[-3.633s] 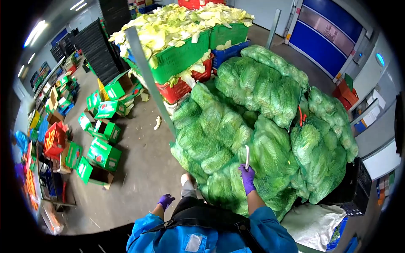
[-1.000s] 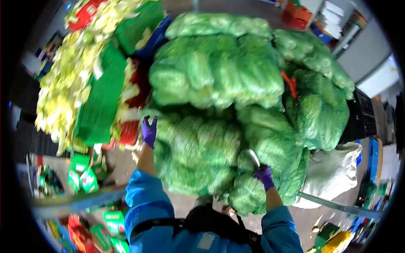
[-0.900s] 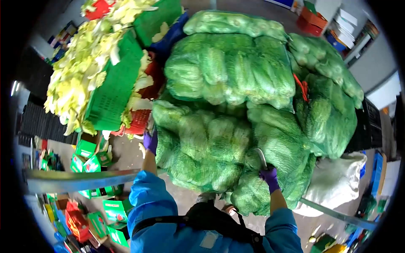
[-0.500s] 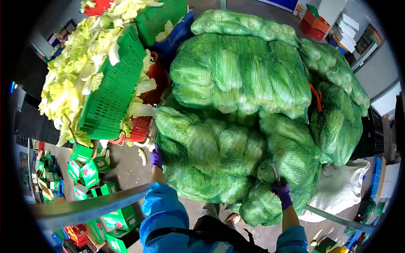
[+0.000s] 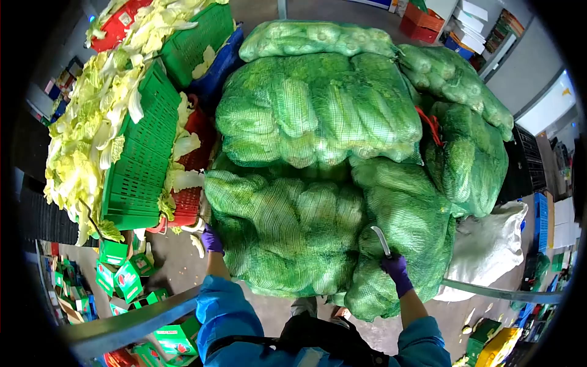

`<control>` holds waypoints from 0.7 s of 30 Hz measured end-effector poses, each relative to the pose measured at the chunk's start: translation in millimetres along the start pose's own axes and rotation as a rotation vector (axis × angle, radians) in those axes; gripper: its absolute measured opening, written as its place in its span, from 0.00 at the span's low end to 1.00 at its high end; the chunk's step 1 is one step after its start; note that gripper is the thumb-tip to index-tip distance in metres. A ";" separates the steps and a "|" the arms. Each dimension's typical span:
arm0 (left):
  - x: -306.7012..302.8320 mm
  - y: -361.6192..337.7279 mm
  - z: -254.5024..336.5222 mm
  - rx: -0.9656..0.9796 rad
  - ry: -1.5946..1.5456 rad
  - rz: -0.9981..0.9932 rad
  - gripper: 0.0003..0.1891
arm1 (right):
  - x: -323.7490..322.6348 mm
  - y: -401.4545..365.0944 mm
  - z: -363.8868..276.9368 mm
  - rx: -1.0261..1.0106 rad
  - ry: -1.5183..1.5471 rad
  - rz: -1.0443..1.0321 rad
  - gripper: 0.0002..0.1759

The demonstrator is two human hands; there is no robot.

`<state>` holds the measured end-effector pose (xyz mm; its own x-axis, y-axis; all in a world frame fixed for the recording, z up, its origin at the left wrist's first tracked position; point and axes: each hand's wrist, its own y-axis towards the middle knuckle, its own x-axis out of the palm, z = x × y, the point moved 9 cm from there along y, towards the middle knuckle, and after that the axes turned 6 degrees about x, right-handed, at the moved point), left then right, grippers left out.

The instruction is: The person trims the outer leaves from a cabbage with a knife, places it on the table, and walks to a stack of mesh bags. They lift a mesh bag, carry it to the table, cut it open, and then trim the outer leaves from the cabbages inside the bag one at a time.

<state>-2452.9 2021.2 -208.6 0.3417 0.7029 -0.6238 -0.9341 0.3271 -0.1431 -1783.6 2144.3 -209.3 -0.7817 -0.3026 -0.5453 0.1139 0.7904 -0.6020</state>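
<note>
Full green mesh sacks of leafy cabbages are piled in front of me, a large one (image 5: 318, 107) lying above two lower ones. My right hand (image 5: 397, 272), in a purple glove, is closed round the handle of a curved knife (image 5: 380, 239), over the lower right sack (image 5: 406, 214). The blade points up and away from me. At the left edge of the lower left sack (image 5: 287, 226) is my left hand (image 5: 211, 240), also in a purple glove; its fingers are partly hidden and what they touch is unclear.
Green crates (image 5: 143, 147) heaped with loose cabbage leaves stand at the left, beside red crates (image 5: 186, 207). Metal rails (image 5: 140, 318) cross on both sides of me. Green cartons (image 5: 127, 278) lie at lower left, a white sack (image 5: 489, 244) at right.
The view has shifted, so the sacks appear further left. The knife in my right hand now shows more of its curved blade. My left hand stays by the sack's left edge.
</note>
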 end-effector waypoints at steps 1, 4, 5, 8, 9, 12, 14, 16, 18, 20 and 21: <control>-3.5 -11.5 16.0 -0.046 -0.155 -0.009 0.28 | -0.1 -0.2 -6.1 0.003 -0.173 0.041 0.08; 10.0 17.6 -4.8 0.389 -0.248 -0.048 0.22 | -8.4 -19.0 -44.7 0.002 -0.416 0.141 0.14; 4.4 -1.4 7.5 0.134 -0.130 -0.227 0.19 | -4.4 -20.3 -47.3 -0.012 -0.396 0.133 0.14; -20.5 -28.9 30.8 0.211 0.007 -0.244 0.18 | -6.8 -12.8 -43.2 0.014 -0.366 0.249 0.16; -26.7 -48.1 39.2 0.198 -0.109 -0.296 0.18 | -6.6 -11.8 -42.7 0.064 -0.419 0.251 0.16; -56.3 -105.6 72.0 0.330 -0.162 -0.279 0.17 | -10.8 -21.4 -60.9 -0.086 -0.329 0.283 0.17; -82.9 -163.8 104.6 0.500 0.033 -0.241 0.13 | -12.9 -24.0 -63.2 -0.166 -0.321 0.286 0.18; -111.2 -236.7 124.1 0.363 -0.086 -0.202 0.12 | -18.4 -25.8 -64.9 -0.227 -0.259 0.306 0.17; -112.8 -279.3 144.0 0.295 -0.250 -0.221 0.09 | -20.3 -21.0 -72.1 -0.261 -0.201 0.271 0.16; -114.7 -330.2 141.6 0.371 -0.298 -0.227 0.06 | -26.2 -23.7 -55.2 -0.280 -0.212 0.221 0.16; -121.7 -361.4 133.3 0.352 -0.309 -0.199 0.06 | -32.1 -24.2 -54.8 -0.277 -0.190 0.215 0.16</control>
<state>-2143.0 1901.6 21.4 0.5743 0.7418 -0.3463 -0.7742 0.6297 0.0649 -1794.8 2164.1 -145.3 -0.6277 -0.1877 -0.7555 0.0720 0.9523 -0.2965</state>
